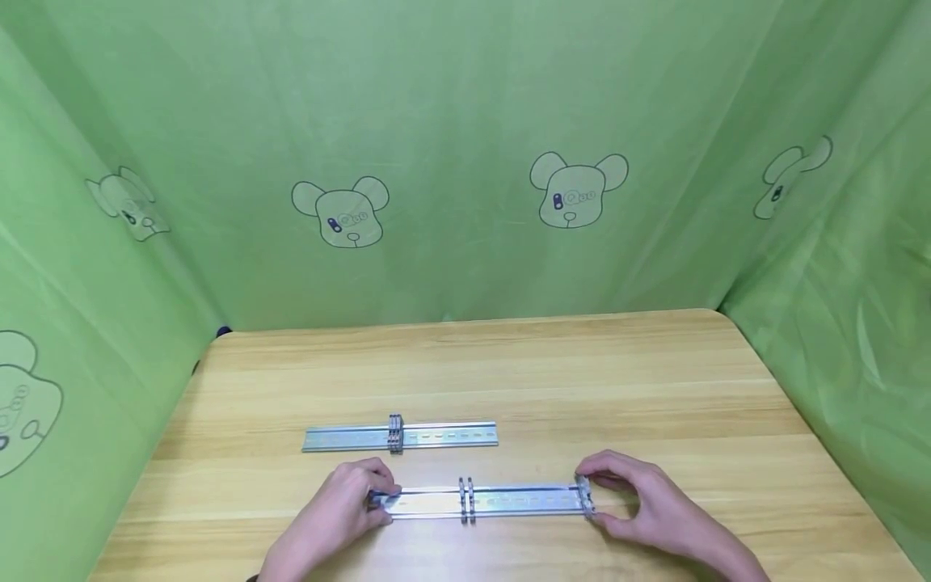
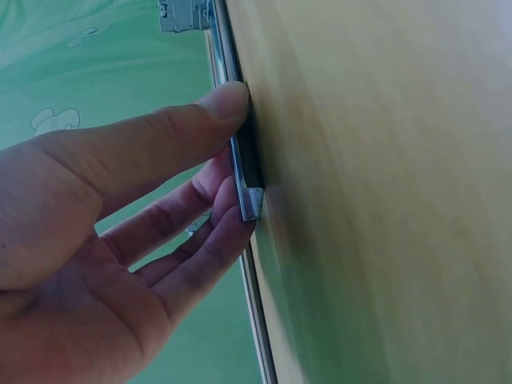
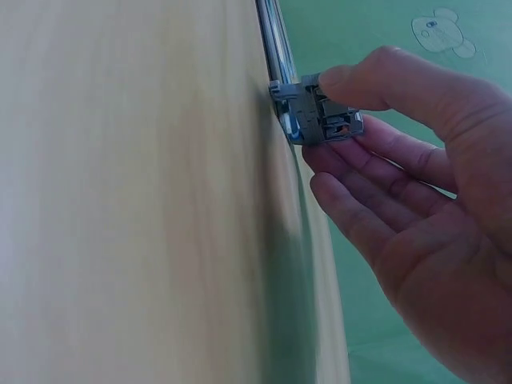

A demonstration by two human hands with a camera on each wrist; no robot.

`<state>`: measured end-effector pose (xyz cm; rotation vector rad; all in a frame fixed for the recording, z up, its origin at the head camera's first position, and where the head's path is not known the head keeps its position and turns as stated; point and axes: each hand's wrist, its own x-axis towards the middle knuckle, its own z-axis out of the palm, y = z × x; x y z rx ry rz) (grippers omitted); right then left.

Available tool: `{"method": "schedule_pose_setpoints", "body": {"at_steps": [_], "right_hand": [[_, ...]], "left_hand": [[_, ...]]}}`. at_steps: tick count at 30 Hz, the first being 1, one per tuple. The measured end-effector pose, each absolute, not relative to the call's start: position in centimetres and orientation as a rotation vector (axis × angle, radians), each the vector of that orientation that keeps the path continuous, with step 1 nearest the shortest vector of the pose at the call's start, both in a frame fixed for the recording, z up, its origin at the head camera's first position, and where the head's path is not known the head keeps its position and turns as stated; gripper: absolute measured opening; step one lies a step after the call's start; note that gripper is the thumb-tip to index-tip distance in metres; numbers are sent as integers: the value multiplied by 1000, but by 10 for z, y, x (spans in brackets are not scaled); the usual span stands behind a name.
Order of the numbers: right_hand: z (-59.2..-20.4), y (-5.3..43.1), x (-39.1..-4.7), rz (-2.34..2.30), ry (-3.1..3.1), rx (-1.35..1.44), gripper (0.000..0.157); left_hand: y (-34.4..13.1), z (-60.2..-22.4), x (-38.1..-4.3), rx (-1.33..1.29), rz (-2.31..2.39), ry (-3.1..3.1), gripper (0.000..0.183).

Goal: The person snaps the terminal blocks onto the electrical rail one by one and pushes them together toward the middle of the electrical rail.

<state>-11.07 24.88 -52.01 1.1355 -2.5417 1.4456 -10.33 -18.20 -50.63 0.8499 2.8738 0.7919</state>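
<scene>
A slotted metal DIN rail (image 1: 527,500) lies across the front of the table. My left hand (image 1: 342,503) pinches its left end between thumb and fingers; the left wrist view shows the rail's end (image 2: 251,204) there. Two thin grey terminal blocks (image 1: 461,501) sit side by side near the rail's middle, a narrow gap between them. At the right end, my right hand (image 1: 647,503) grips another grey terminal block (image 1: 584,495) between thumb and fingers. In the right wrist view this block (image 3: 312,114) stands at the rail's end; whether it is fully seated I cannot tell.
Behind lies a second DIN rail (image 1: 342,439), carrying a tight cluster of grey terminal blocks (image 1: 395,434) near its middle. Both rails rest on a wooden table (image 1: 582,364). Green curtains (image 1: 451,162) with bear-head drawings enclose the back and sides.
</scene>
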Motion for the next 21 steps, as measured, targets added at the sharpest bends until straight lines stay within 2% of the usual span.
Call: {"method": "schedule_pose_setpoints", "body": {"at_steps": [11, 21], "right_hand": [[-520, 210, -113, 1167, -2532, 1178, 58], [-520, 166, -113, 1185, -2531, 1198, 54]], "left_hand": [[-182, -503, -102, 871, 807, 2875, 25], [-182, -501, -102, 870, 817, 2860, 25]]}}
